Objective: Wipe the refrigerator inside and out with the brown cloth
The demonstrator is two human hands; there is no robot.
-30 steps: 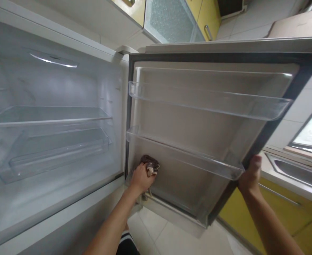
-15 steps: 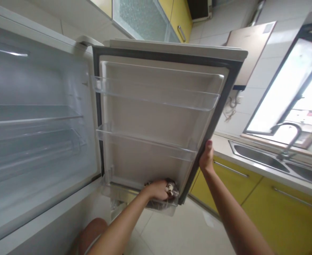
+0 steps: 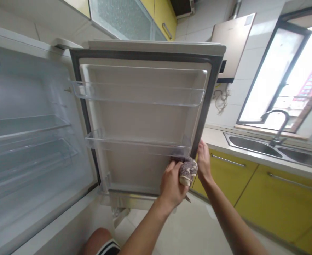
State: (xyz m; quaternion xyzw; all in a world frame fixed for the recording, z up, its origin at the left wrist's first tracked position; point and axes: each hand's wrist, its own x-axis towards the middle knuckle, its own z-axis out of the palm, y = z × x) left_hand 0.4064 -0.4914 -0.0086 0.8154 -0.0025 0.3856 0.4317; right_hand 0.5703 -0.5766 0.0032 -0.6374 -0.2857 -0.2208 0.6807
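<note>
My left hand (image 3: 172, 182) is closed on a bunched grey-brown and cream cloth (image 3: 188, 170). It presses the cloth near the right end of the middle clear door shelf (image 3: 137, 143), on the inner side of the open refrigerator door (image 3: 134, 120). My right hand (image 3: 204, 161) grips the door's outer edge, just right of the cloth; part of its fingers is hidden behind the door. Below my left wrist is the bottom door shelf (image 3: 124, 196), partly covered by the arm.
At left is the refrigerator interior (image 3: 20, 95) with a glass shelf (image 3: 26, 129). Yellow cabinets (image 3: 227, 177) and a double sink (image 3: 254, 145) with a faucet (image 3: 280, 124) run along the right. My knee (image 3: 99, 239) is low in front of the fridge.
My left hand has lifted the cloth out of the bottom door shelf, up and right to the end of the middle shelf. My right hand stays at the door edge. The view has shifted slightly right.
</note>
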